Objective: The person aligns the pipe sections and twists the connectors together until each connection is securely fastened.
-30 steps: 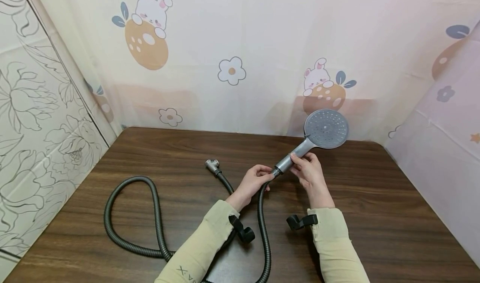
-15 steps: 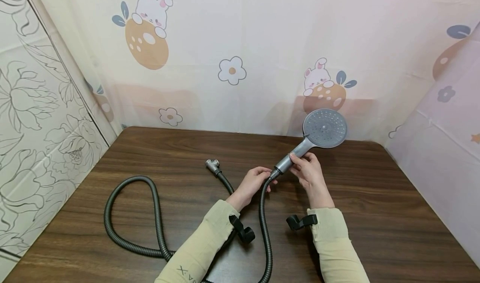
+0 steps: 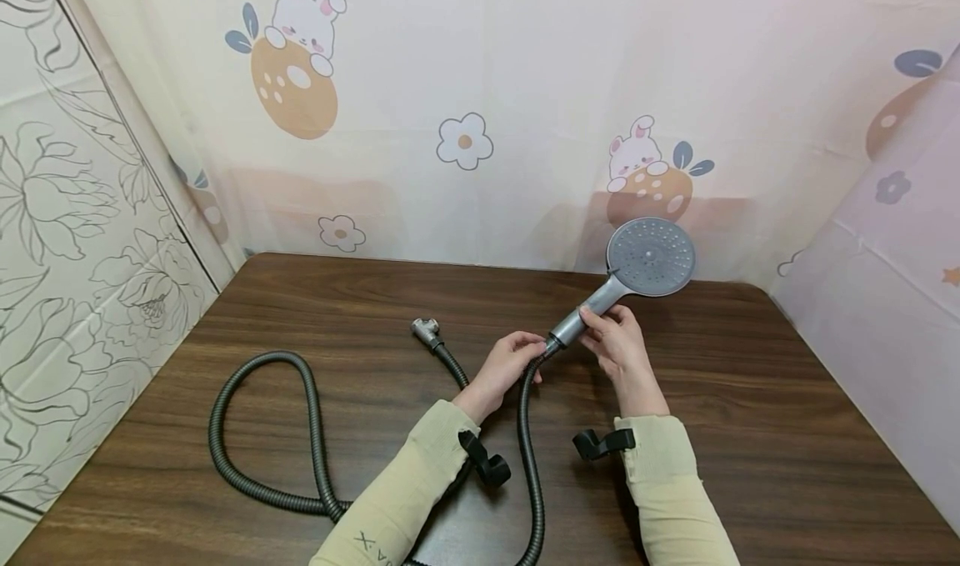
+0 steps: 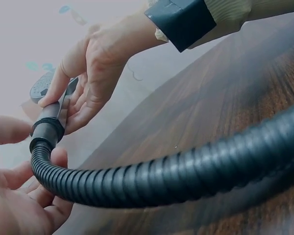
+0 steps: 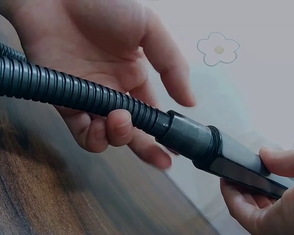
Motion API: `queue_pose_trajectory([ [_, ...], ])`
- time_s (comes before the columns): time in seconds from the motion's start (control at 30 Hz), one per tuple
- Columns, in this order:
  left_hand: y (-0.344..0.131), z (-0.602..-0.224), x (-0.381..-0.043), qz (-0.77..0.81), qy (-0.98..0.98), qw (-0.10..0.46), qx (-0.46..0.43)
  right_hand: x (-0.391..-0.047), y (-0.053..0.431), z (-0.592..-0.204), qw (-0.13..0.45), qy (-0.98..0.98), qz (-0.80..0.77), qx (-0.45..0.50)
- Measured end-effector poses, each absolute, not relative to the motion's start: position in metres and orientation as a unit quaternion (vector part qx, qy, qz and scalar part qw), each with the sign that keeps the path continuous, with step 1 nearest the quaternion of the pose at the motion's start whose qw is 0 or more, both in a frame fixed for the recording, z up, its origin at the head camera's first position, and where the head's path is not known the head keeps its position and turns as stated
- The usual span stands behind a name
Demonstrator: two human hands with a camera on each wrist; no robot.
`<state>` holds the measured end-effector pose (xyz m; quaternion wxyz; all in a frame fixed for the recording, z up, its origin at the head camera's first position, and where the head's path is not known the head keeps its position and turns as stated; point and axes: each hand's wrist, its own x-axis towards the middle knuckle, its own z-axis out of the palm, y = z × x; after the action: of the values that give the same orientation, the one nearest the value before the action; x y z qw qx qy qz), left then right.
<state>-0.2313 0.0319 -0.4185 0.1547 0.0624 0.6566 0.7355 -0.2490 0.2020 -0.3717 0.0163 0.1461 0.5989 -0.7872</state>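
Observation:
My right hand holds the grey shower head by its handle, thumb on one side and fingers on the other. Its round, nozzled face is up and tilted toward me. A dark ribbed shower hose joins the handle's lower end through a short metal connector nut. At that joint is my left hand, with several fingers curled under the hose. In the right wrist view, one finger of it stands off from the connector nut. The left wrist view shows the hose bending down from the joint.
The hose loops across the brown wooden table, passing under my left sleeve. Its other end, a metal elbow fitting, lies left of my left hand. A printed curtain hangs behind the table.
The fingers of my left hand loosened and shifted at the joint, then closed in on the connector nut again. The shower head moved very slightly left; my right hand stays on the handle.

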Motion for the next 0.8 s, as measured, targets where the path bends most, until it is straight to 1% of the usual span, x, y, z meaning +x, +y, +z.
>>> queue_pose_trajectory([
  [0.17, 0.0315, -0.4185, -0.231, 0.735, 0.654, 0.172, 0.055, -0.2492, 0.201, -0.3723, 0.018, 0.598, -0.788, 0.143],
  [0.57, 0.0287, -0.4186, -0.2312, 0.733, 0.658, 0.155, 0.074, -0.2497, 0.1998, -0.372, 0.015, 0.6, -0.786, 0.145],
  [0.8, 0.0316, -0.4219, -0.2325, 0.731, 0.663, 0.152, 0.058, -0.2482, 0.2008, -0.3713, 0.018, 0.596, -0.79, 0.146],
])
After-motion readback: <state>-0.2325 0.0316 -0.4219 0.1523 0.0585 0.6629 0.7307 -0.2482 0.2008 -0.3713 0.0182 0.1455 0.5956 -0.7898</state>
